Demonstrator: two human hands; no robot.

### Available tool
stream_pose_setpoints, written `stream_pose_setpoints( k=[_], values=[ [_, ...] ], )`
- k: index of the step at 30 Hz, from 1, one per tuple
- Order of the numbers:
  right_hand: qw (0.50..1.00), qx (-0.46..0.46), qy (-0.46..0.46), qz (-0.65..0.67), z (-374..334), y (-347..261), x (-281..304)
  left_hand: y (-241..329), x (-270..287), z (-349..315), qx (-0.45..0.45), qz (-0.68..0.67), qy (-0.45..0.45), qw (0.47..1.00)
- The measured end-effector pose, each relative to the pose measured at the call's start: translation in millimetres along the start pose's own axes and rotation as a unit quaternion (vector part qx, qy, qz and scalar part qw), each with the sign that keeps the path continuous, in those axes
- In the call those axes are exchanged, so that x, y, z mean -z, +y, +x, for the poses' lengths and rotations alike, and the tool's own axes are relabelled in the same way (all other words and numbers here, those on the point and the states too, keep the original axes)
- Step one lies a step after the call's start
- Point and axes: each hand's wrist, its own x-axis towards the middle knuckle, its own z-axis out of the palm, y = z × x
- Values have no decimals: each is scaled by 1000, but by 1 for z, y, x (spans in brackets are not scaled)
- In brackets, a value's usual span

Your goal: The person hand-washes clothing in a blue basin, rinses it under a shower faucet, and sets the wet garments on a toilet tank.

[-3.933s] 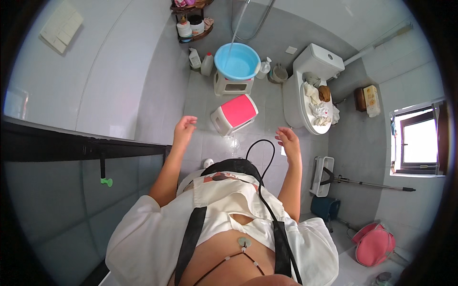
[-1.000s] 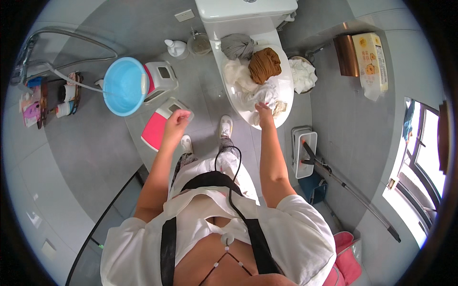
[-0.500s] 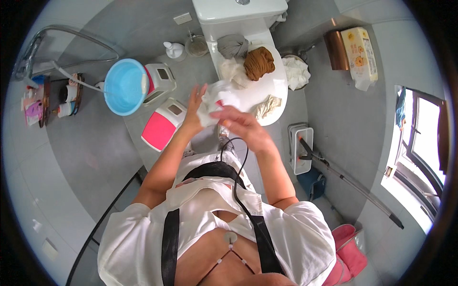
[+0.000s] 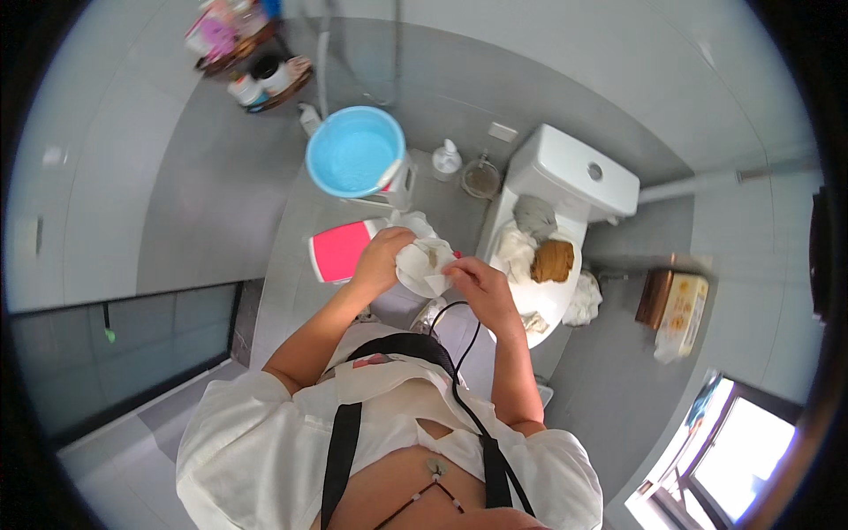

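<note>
Both hands [image 4: 484,293], partly closed, grip a crumpled white cloth [image 4: 422,269] whose folds hide the left fingertips

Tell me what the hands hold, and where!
A white cloth: the left hand grips its left side, the right hand pinches its right edge.

White cloth [image 4: 420,268] has moved off the toilet lid [image 4: 549,302] into the left grip [image 4: 382,261] and right grip [image 4: 485,293].

Right of centre in the frame, a glossy white oval toilet lid [image 4: 549,301] is carrying a crumpled grey cloth [image 4: 534,216], crumpled cream cloth [image 4: 515,253], bunched brown cloth [image 4: 553,261] and small beige cloth [image 4: 533,323].
</note>
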Motion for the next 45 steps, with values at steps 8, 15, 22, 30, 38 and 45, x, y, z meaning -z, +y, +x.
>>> stream_pose_setpoints(
  k=[8, 15, 22, 30, 38, 45],
  values=[
    [991, 28, -81, -107, 19, -45, -73, -59, 67, -66, 22, 23, 89, 996],
    [973, 104, -87, -184, 30, -99, -138, -59, 136, -93, 35, 11, 124, 992],
    [985, 79, -67, -138, 24, -107, -166, -76, 175, -99, -28, 20, 191, 981],
    [994, 29, -46, -97, 21, -97, -185, -99, 191, -117, -12, -15, 227, 974],
    [990, 26, -22, -138, 22, -94, -203, -113, 198, -121, 6, -14, 208, 978],
    [974, 55, -74, -209, 29, -109, -233, -114, 196, -109, 4, -17, 154, 988]
  ],
)
